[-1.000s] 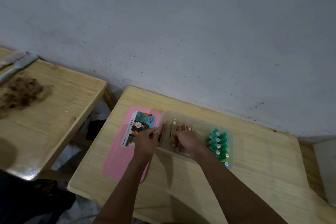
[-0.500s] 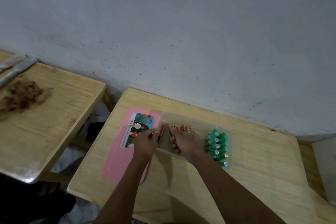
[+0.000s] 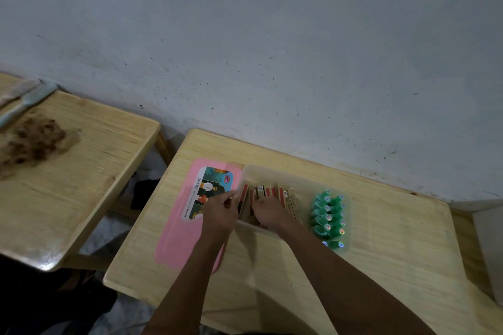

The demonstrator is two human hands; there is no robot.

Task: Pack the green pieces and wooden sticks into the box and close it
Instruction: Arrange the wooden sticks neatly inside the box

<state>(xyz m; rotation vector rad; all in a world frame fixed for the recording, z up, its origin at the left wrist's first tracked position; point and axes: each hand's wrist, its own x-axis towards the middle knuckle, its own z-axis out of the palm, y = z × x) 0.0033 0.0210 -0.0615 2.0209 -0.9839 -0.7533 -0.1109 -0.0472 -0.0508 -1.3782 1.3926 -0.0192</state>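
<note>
Box (image 3: 272,171) of clear plastic sits on a pale wooden table (image 3: 394,239), toward its far edge by the wall. Inside, wooden sticks (image 3: 272,192) with red bands stand on edge in a row at the left end. Green pieces (image 3: 328,216) are packed in tidy rows at the right end. The left hand (image 3: 219,213) is at the box's left wall, thumb and fingers closed in a pinch on the outermost stick, which leans. The right hand (image 3: 268,212) lies over the near part of the row, fingers bent down among the sticks; whether they grip one I cannot tell. The pink lid (image 3: 179,239) lies flat just left of the box, partly hidden by the left forearm. The step in hand looks like squaring up the sticks. It would go best by pressing the row together toward the green pieces, standing the leaning stick straight, and getting every top below the rim so the lid can seat.
</note>
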